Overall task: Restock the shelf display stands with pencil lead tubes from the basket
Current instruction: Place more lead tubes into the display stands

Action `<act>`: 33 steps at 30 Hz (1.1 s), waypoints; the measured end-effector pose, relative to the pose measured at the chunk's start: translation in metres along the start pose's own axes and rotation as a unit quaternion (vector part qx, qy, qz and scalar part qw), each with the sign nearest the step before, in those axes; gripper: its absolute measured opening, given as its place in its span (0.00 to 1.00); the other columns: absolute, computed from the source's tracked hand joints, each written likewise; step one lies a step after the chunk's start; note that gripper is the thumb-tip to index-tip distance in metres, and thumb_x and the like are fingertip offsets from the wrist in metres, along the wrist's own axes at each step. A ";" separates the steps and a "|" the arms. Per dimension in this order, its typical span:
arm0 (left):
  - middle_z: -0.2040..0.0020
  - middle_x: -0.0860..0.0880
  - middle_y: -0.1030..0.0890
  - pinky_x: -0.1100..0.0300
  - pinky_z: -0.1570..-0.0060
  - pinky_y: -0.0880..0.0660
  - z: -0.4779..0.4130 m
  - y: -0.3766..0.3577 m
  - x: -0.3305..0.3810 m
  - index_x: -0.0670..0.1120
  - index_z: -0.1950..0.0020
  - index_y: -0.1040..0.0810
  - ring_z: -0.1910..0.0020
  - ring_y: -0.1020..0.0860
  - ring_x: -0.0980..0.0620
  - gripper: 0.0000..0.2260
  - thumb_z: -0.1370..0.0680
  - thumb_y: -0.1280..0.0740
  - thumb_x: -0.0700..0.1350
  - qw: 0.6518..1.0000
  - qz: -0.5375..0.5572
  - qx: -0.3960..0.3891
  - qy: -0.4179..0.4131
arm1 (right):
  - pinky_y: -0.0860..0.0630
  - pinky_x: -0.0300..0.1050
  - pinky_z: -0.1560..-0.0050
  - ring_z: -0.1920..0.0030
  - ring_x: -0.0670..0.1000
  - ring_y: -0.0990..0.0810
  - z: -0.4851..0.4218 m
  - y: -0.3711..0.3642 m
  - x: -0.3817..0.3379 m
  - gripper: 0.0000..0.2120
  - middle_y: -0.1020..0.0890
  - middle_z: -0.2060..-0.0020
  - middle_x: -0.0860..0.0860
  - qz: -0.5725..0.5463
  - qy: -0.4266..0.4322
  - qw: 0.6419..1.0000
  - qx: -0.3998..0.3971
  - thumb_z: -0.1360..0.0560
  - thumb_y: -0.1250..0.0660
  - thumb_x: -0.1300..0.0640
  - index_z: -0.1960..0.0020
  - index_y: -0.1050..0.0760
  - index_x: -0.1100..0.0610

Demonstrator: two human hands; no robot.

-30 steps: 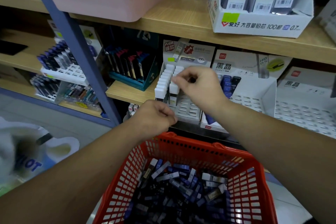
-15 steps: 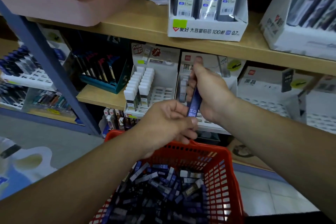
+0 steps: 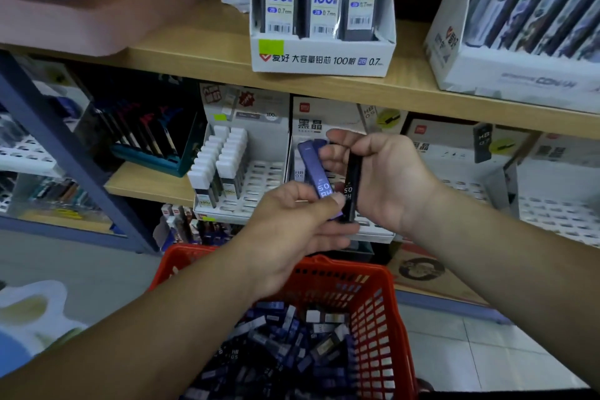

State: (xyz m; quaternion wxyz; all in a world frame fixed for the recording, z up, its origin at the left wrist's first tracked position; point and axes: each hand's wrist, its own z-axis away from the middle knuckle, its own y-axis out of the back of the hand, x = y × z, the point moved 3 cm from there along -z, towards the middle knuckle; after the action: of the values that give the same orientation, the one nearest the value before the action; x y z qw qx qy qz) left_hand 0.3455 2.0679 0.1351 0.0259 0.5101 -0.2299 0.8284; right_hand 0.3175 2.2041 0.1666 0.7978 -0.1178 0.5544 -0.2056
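Red plastic mesh forms the basket [image 3: 376,312], seen at the bottom centre beneath both forearms and heaped with loose tubes [image 3: 285,351] in blue, black and grey. Above its far rim, a blue tube [image 3: 316,177] is pinched at its lower end between the thumb and fingers of the left hand [image 3: 292,227]. This tube is tilted with its top leaning left, and white print is shown upside down near the grip. A black tube [image 3: 352,185] is held upright in the right hand [image 3: 386,178], clamped between curled fingers and palm, just beside the blue tube's lower end. The right fingertips [image 3: 331,157] are laid against the upper part of the blue tube, though whether it is gripped by them cannot be told. Both tubes are held in front of a white stand [image 3: 324,120] on the lower shelf [image 3: 146,182], and its slotted tray is partly hidden by the hands. To its left, a second stand [image 3: 259,185] is filled in two rows with white-capped tubes [image 3: 207,166]. On the upper shelf [image 3: 194,55], a white box [image 3: 324,60] of packs marked 100 is set, with a pink bin [image 3: 81,10] blurred at the far left. A blue post [image 3: 48,140] is seen crossing the left side.
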 end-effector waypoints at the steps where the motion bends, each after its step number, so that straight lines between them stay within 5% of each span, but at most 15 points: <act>1: 0.47 0.35 0.15 0.57 0.61 0.17 -0.002 -0.004 -0.003 0.38 0.41 0.24 0.53 0.13 0.40 0.11 0.20 0.28 0.39 1.000 0.012 0.003 -0.001 | 0.20 0.52 0.51 0.57 0.54 0.20 -0.001 -0.001 0.001 0.17 0.17 0.59 0.56 -0.005 -0.001 1.000 -0.009 0.23 0.48 0.63 0.45 0.22 0.61; 4: 0.52 0.37 0.14 0.59 0.63 0.20 -0.010 0.000 -0.005 0.37 0.42 0.24 0.54 0.13 0.41 0.11 0.21 0.27 0.36 0.999 -0.013 0.037 -0.020 | 0.20 0.58 0.41 0.50 0.57 0.18 -0.008 0.006 0.003 0.17 0.15 0.52 0.57 0.104 0.041 0.994 0.010 0.23 0.44 0.65 0.43 0.19 0.62; 9: 0.56 0.41 0.13 0.58 0.62 0.20 -0.018 0.024 0.001 0.38 0.44 0.23 0.62 0.16 0.49 0.09 0.21 0.27 0.38 0.990 -0.076 0.101 -0.061 | 0.27 0.47 0.65 0.62 0.51 0.19 -0.009 0.024 -0.002 0.08 0.16 0.57 0.57 0.307 0.056 0.950 0.013 0.20 0.36 0.67 0.45 0.20 0.58; 14: 0.56 0.41 0.14 0.57 0.62 0.21 -0.027 0.052 0.012 0.41 0.48 0.22 0.63 0.20 0.50 0.10 0.23 0.24 0.41 0.980 -0.073 0.159 -0.093 | 0.21 0.43 0.62 0.62 0.47 0.19 -0.004 0.031 0.005 0.03 0.14 0.61 0.52 0.487 0.035 0.872 -0.042 0.26 0.23 0.63 0.55 0.15 0.57; 20: 0.54 0.36 0.14 0.56 0.60 0.19 -0.031 0.052 0.014 0.38 0.46 0.21 0.62 0.18 0.46 0.13 0.24 0.23 0.42 0.980 -0.122 0.120 -0.103 | 0.18 0.52 0.44 0.59 0.48 0.18 -0.001 0.018 0.014 0.12 0.15 0.58 0.55 0.466 0.055 0.877 -0.103 0.29 0.21 0.64 0.47 0.16 0.57; 24: 0.58 0.42 0.13 0.59 0.63 0.19 -0.028 0.057 0.020 0.39 0.46 0.20 0.62 0.17 0.49 0.10 0.21 0.26 0.43 0.973 -0.162 0.126 -0.109 | 0.22 0.44 0.59 0.62 0.50 0.20 -0.006 0.023 0.013 0.19 0.19 0.60 0.54 0.446 0.046 0.889 -0.094 0.24 0.26 0.68 0.37 0.20 0.52; 27: 0.62 0.44 0.15 0.62 0.66 0.21 -0.027 0.064 0.026 0.41 0.46 0.18 0.65 0.21 0.52 0.06 0.20 0.28 0.42 0.962 -0.195 0.145 -0.124 | 0.23 0.49 0.56 0.60 0.51 0.19 -0.011 0.033 0.005 0.13 0.17 0.62 0.52 0.417 0.058 0.907 -0.030 0.25 0.26 0.68 0.47 0.18 0.51; 30: 0.63 0.45 0.16 0.63 0.67 0.22 -0.027 0.063 0.028 0.41 0.46 0.18 0.66 0.22 0.52 0.03 0.19 0.30 0.39 0.962 -0.192 0.153 -0.121 | 0.20 0.43 0.61 0.65 0.47 0.18 -0.012 0.039 -0.002 0.10 0.17 0.68 0.47 0.382 0.091 0.919 0.029 0.25 0.25 0.67 0.54 0.23 0.54; 33: 0.63 0.45 0.16 0.64 0.68 0.22 -0.026 0.062 0.029 0.43 0.47 0.18 0.65 0.22 0.52 0.04 0.18 0.32 0.37 0.961 -0.199 0.155 -0.116 | 0.16 0.46 0.56 0.58 0.53 0.13 -0.018 0.042 -0.005 0.07 0.14 0.60 0.52 0.365 0.138 0.918 0.076 0.22 0.27 0.65 0.52 0.22 0.55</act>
State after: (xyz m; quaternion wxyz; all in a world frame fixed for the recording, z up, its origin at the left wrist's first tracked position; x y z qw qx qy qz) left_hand 0.2926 2.0170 0.1285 0.0842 0.6360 0.0060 0.7670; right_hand 0.3075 2.2439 0.1471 0.7394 0.1831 0.6464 0.0440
